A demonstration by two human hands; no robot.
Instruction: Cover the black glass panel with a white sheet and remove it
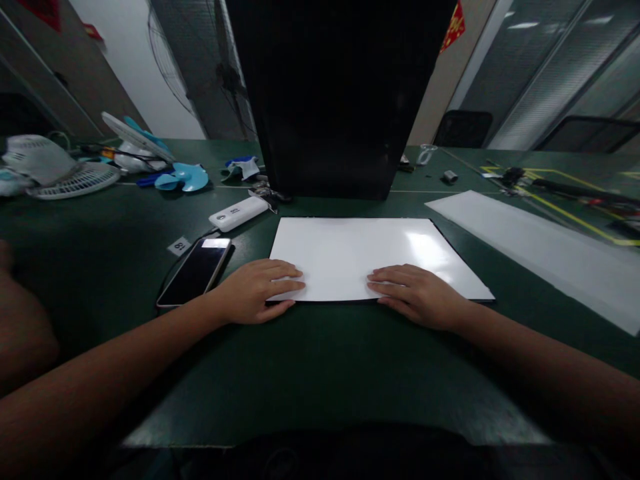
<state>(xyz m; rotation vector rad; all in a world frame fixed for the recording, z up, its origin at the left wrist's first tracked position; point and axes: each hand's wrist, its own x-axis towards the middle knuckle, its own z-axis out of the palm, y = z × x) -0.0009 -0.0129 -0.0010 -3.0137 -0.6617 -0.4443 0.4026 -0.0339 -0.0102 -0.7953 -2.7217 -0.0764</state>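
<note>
A glossy white board (345, 250) with a thin dark edge lies flat on the green table (320, 373). My left hand (263, 290) rests on its near left corner, fingers stretched out, palm down. On the near edge, right of the middle, my right hand (420, 293) lies with its fingers extended over the white surface. Neither hand grips anything. Just beyond my left wrist is a smartphone (196, 272) with a dark screen and a cable along its side. Light reflects off the board's right half.
A tall black panel (335, 100) stands behind the board. Left of it are a white power bank (239, 213), blue fan blades (183, 178) and white fan parts (75, 180). A long white sheet (540, 253) lies at right. Another person's arm (23, 327) shows at far left.
</note>
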